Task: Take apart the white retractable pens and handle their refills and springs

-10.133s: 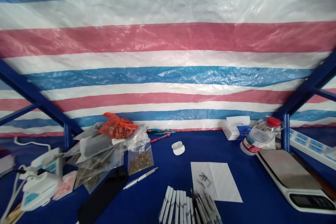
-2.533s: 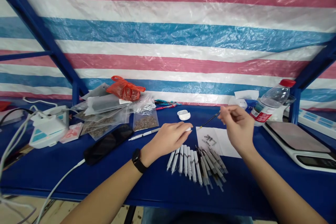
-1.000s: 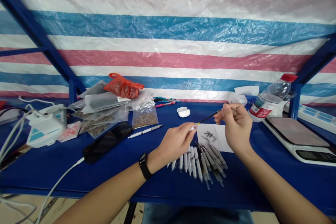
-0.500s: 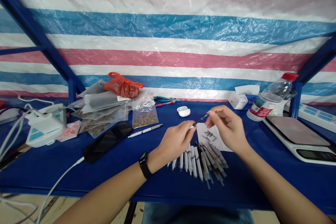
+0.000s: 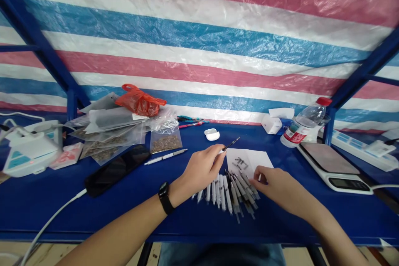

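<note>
lower left to centre: a black phone (image 5: 116,170) on the blue bench (image 5: 62,216), a zip bag of dried plant bits (image 5: 162,143) above it, then my left hand (image 5: 199,170), black wristwatch (image 5: 165,198) on its wrist, fingers closed in a pinch on a thin black rod (image 5: 230,144). below the rod, a fan of white plastic tubes (image 5: 222,195) overlaps the lower edge of a sheet of white paper (image 5: 249,160). at right, my right hand (image 5: 280,187), half open, fingertips just beside the tubes, and farther right a digital scale (image 5: 327,164).
</note>
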Demonstrator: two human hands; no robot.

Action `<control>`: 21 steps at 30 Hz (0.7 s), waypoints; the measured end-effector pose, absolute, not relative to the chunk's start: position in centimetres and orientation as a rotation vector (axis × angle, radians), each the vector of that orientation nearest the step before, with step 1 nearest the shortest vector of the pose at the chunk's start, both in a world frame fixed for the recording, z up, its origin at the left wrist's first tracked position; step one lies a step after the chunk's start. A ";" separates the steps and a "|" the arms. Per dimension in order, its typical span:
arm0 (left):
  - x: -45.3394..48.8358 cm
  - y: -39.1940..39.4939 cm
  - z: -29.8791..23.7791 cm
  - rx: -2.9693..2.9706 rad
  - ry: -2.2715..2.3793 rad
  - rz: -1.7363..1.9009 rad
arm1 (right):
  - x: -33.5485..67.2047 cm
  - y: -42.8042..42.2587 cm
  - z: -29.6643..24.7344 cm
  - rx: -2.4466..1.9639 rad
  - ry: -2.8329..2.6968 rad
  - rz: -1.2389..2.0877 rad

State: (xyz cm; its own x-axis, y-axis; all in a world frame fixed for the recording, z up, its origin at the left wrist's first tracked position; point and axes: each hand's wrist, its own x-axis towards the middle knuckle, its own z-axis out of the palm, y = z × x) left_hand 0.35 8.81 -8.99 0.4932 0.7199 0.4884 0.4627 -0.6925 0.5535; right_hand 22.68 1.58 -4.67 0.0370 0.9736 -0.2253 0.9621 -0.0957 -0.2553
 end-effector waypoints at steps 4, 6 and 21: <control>0.4 8.9 -9.2 2.416 0.997 1.022 | 21.9 2.1 -4.5 -2.211 -2.085 0.592; 0.4 8.9 -9.3 2.424 1.002 1.010 | 21.9 2.3 -4.6 -2.192 -2.071 0.572; 0.5 9.0 -9.7 2.508 0.984 0.974 | 21.5 3.2 -5.3 -2.216 -2.063 0.519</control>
State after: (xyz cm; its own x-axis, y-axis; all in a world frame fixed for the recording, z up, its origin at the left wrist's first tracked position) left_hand 0.45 8.99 -9.67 0.5415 0.6829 0.4902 0.4971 -0.7304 0.4684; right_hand 21.51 3.21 -5.29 0.0420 0.9796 -0.1964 0.9560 -0.0965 -0.2770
